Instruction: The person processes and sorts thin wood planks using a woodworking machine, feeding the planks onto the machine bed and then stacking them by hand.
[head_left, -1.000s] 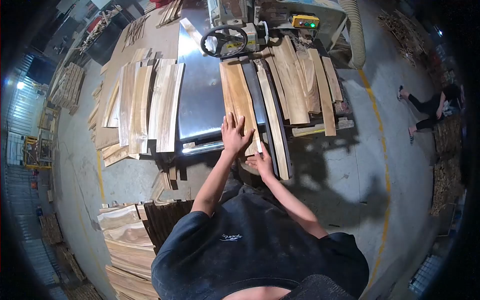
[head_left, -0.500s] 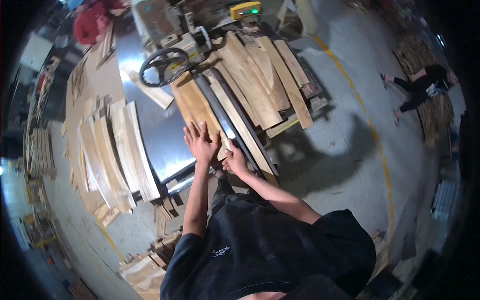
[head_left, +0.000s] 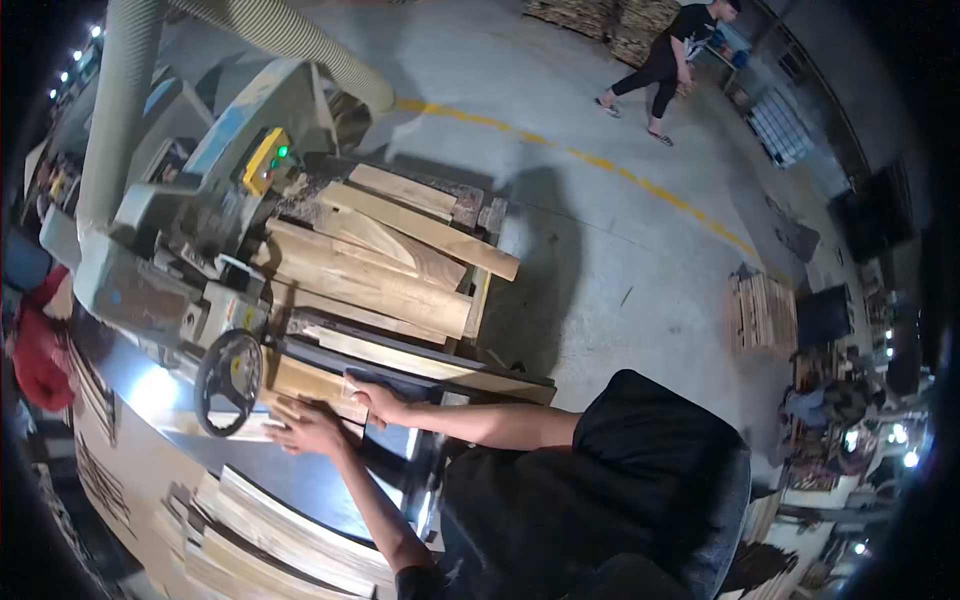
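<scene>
On the metal machine table (head_left: 340,500), a board (head_left: 310,382) lies along a dark fence and reaches toward the machine near the black handwheel (head_left: 230,383). My left hand (head_left: 305,428) rests with fingers spread at the board's near edge, palm down. At the board's end, my right hand (head_left: 382,402) has its thumb raised and its fingers around the edge. A long narrow strip (head_left: 430,362) runs beside the fence.
Several loose boards (head_left: 370,280) lie on a stand beyond the fence, and more (head_left: 290,530) are stacked on the near side. A yellow control box (head_left: 265,162) sits on the machine. One person (head_left: 675,60) walks at the upper right; another in red (head_left: 40,350) is far left.
The view has turned, so the machine now sits at the left. Both hands have moved closer to the handwheel, along with the board.
</scene>
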